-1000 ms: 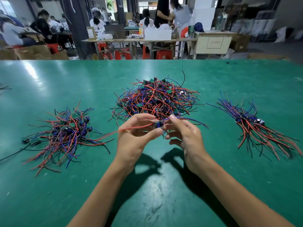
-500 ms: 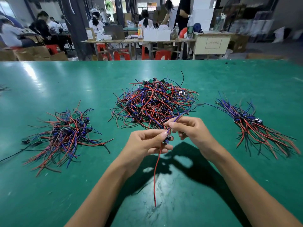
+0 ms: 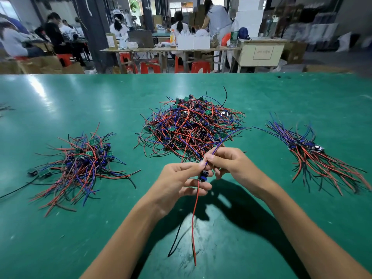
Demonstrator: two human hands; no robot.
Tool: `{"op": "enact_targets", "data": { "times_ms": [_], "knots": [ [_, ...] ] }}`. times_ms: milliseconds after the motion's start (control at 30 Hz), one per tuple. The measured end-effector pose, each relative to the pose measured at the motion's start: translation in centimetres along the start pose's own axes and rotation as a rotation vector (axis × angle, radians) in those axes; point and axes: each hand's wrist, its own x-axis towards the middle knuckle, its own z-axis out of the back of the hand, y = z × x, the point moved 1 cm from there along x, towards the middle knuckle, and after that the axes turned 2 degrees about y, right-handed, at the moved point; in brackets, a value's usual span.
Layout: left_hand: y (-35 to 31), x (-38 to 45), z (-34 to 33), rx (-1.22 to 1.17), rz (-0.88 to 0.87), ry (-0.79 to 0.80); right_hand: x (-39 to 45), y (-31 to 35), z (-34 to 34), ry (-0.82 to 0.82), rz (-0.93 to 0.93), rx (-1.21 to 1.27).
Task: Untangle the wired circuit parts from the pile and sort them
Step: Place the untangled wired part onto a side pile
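Both hands hold 1 wired circuit part above the green table, just in front of the big tangled pile.

The left hand (image 3: pixel 179 181) pinches the small dark circuit part (image 3: pixel 203 176) between thumb and curled fingers, while the right hand (image 3: pixel 227 165) pinches the part's blue wire (image 3: pixel 225 137) just above it — that wire runs up and to the right over the near edge of the central pile (image 3: pixel 191 125). A red wire (image 3: pixel 193 224) and a black wire (image 3: pixel 177 238) hang from the part toward the table (image 3: pixel 261 97). A looser heap (image 3: pixel 80 164) lies well apart to the left, and a combed-out bundle (image 3: pixel 314 158) with wires fanned toward the viewer lies to the right — neither is touched by a hand.
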Motion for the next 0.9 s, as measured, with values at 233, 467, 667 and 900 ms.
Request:
{"op": "enact_targets", "data": {
  "times_ms": [233,467,667,900],
  "knots": [
    [0.1,0.2,0.1,0.086,-0.092,-0.199,0.1,-1.9,-3.2,-0.224,0.037,-0.093],
    [0.0,0.1,-0.3,0.124,-0.102,-0.196,-0.2,-1.6,-4.2,-0.274,0.019,-0.027],
    [0.3,0.2,-0.1,0.231,-0.118,-0.222,-0.2,-1.7,-4.7,-0.328,-0.052,0.044],
    [0.1,0.6,0.2,0.289,-0.077,-0.132,0.2,-1.5,-5.0,-0.422,-0.130,0.209]
  ]
}}
